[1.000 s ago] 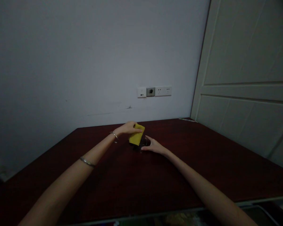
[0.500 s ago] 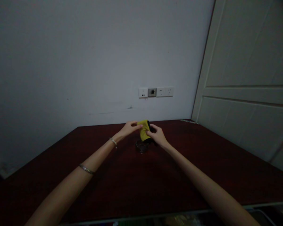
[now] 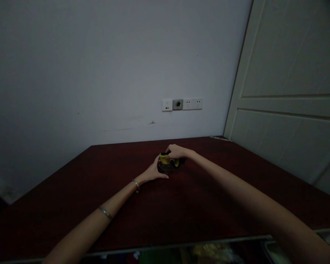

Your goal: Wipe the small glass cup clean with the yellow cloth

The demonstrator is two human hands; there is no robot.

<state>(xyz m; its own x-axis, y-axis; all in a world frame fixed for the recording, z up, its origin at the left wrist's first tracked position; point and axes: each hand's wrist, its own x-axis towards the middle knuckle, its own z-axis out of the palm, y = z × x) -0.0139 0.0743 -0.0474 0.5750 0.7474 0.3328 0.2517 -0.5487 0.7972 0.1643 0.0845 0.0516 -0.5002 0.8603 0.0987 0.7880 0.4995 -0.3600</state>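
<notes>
A small clear glass vessel [image 3: 165, 169] stands on the dark red tabletop [image 3: 165, 209]; whether it is a cup or a bowl is hard to tell. My left hand [image 3: 154, 171] curves around its left side, thumb in front and fingers behind. My right hand [image 3: 178, 150] grips a bunched yellow cloth with black edging [image 3: 165, 160] from above. The cloth lies at the top of the glass, part of it hanging to the right. The right fingertips are partly hidden in the cloth.
A pale wall [image 3: 121, 73] with a row of sockets [image 3: 192, 104] rises behind the table. On the right stands a white panelled door [image 3: 286, 73]. Below the table's near edge, several dim, cluttered items [image 3: 209, 253] show.
My left hand has let go of the cloth and moved down around the glass. My right hand has brought the cloth down onto the top of the glass, bunching it up.
</notes>
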